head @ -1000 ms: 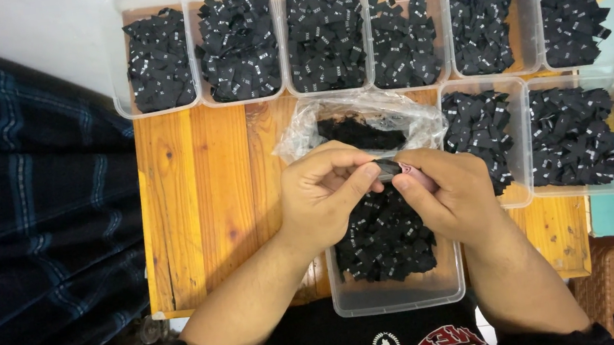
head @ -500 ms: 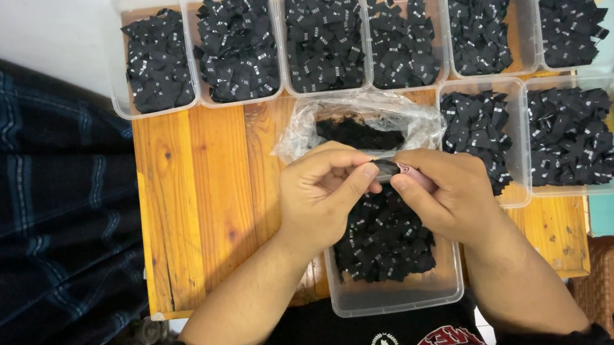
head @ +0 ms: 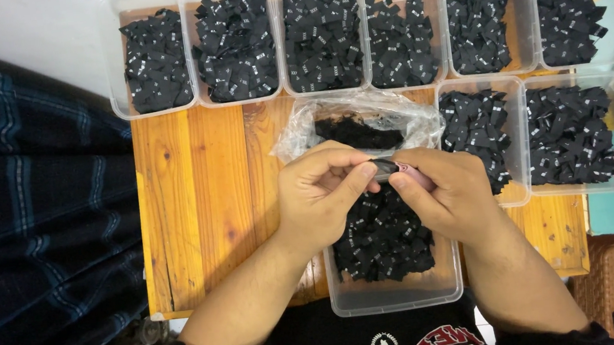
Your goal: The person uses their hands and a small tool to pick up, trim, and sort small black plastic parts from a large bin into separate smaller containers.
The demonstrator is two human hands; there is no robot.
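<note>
The left hand [head: 321, 194] and right hand [head: 444, 188] are pinching one small black fabric label [head: 383, 165] between closed fingertips. They are hovering over a clear plastic tub [head: 398, 293] of labels.

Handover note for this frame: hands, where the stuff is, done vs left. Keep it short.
Left hand and right hand together pinch one small black fabric label, with something pink in the right fingers, above the near clear plastic tub.
That tub is part full of loose black labels; a crinkled clear plastic bag with more lies behind it.
Done: eight clear tubs along the far and right side of the wooden table hold labels.
Left: near tub and bag.
</note>
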